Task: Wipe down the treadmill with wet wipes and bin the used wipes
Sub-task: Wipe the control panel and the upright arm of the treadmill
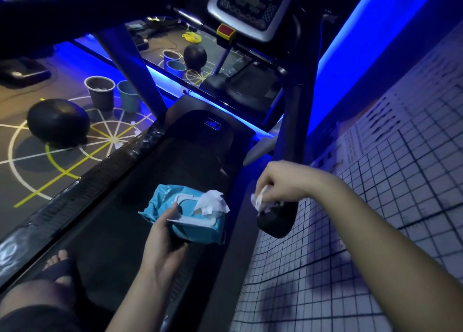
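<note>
Blue wet-wipe pack, lid open, one fresh wipe standing out of the slot. It is held over the treadmill belt near its right edge by the left hand, fingers curled round it. Crumpled white wipe, pinched in the right hand fingers, sits against the black handrail end. Judged progress: wiping under way; console and belt likely left; no wipe binned yet, buckets on the floor beyond the left edge.

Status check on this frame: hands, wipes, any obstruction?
Left hand grips open wipe pack, fresh wipe poking out. Right hand pinches crumpled wipe at handrail end. Nothing blocking; bins on floor, left.
</note>
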`<state>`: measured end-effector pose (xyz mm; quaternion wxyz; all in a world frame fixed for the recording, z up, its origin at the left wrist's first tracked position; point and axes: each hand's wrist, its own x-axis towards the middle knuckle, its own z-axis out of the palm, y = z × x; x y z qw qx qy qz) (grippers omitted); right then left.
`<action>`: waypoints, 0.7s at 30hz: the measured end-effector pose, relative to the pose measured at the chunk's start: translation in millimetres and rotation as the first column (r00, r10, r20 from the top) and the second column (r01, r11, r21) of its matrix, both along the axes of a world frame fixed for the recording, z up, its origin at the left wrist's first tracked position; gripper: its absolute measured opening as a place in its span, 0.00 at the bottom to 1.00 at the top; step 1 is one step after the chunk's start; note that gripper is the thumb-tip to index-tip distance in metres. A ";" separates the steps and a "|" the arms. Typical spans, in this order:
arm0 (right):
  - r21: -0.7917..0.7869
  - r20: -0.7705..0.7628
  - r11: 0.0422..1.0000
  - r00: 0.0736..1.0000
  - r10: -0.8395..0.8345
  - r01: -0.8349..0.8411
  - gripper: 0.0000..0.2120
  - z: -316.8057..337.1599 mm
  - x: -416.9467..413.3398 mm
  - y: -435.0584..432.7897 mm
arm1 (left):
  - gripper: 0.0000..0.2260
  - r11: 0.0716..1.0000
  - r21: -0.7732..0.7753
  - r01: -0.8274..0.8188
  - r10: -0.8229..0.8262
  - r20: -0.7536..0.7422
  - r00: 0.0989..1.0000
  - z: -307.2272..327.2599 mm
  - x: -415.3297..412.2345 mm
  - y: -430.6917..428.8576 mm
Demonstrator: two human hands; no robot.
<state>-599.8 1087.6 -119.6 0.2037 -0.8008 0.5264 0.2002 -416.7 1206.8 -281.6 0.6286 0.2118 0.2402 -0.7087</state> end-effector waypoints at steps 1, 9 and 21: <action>-0.062 0.071 0.997 0.996 -0.048 0.052 0.03 1.1 0.4 -6.6 | 0.14 0.998 -0.053 0.024 -0.024 0.001 1.000 2.2 0.0 1.0; -0.068 -0.165 0.997 0.985 -0.053 0.042 0.05 -6.0 -0.3 0.8 | 0.13 0.997 -0.050 0.053 -0.052 0.029 0.998 9.2 3.1 4.0; -0.264 -0.284 0.965 0.955 -0.089 0.011 0.08 -31.2 4.5 -33.2 | 0.14 0.998 0.002 0.065 -0.065 0.166 0.984 -10.9 -1.3 -0.8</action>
